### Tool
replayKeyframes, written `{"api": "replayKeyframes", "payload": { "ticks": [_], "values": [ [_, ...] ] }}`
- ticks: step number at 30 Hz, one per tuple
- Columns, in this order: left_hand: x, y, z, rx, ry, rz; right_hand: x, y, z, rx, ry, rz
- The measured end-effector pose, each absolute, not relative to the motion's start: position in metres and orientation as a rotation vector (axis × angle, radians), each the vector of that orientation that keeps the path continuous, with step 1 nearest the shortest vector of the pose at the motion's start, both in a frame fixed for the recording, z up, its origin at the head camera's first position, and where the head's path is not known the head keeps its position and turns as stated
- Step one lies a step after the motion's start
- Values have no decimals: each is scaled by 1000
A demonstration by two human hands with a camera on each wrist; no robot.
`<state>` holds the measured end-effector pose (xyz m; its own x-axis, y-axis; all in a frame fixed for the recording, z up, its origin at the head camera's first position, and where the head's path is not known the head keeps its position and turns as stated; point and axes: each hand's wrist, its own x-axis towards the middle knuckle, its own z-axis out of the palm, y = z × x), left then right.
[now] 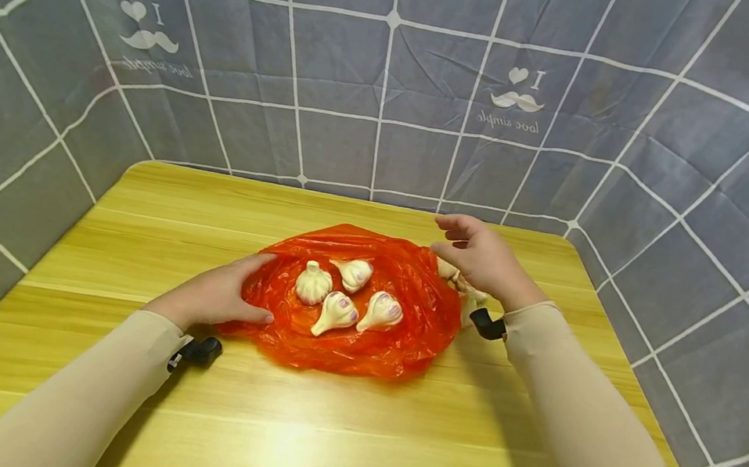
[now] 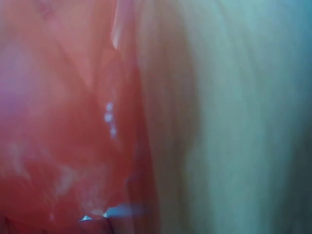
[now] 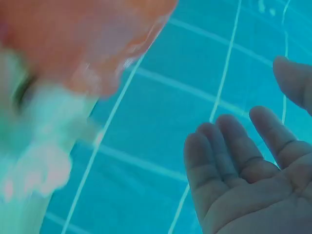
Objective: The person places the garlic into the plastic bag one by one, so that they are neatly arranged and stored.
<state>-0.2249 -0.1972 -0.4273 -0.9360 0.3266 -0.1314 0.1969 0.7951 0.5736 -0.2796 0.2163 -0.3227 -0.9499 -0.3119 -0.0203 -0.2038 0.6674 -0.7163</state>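
"Bag of thin, crinkled, see-through red plastic (image 1: 331, 350), spread on our pale yellow wood-grain worktop (image 1: 388, 456): how far along are we with it?"

"Partway, we judge. It lies opened out, and four off-white, purple-tinged garlic bulbs (image 1: 337, 313) already sit uncovered within its outline; whether inside or on top, we cannot tell. Some pale, knobbly pieces (image 1: 446, 270) lie by its right edge, partly hidden. With nothing closed or gathered up, some handling seems left."

"How does it look?"

"Glossy and rumpled, roughly oval, with loose folds all round its rim."

"And our fingers?"

"Those of our left hand (image 1: 217, 293) touch its left edge, spread with the thumb well apart; we see no clenching. Our right hand (image 1: 480, 262) is loose and grasps nothing, poised near its right end, by the pale pieces. Behind everything hangs a grey sheet with white grid lines (image 1: 340, 63)."
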Motion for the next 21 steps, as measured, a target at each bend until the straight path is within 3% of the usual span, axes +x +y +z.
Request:
{"api": "replayKeyframes", "payload": {
  "ticks": [21],
  "values": [
    [-226, -197, -428, 413, 2753, 859, -293, 296, -371, -307, 2812, -961]
  ]
}}
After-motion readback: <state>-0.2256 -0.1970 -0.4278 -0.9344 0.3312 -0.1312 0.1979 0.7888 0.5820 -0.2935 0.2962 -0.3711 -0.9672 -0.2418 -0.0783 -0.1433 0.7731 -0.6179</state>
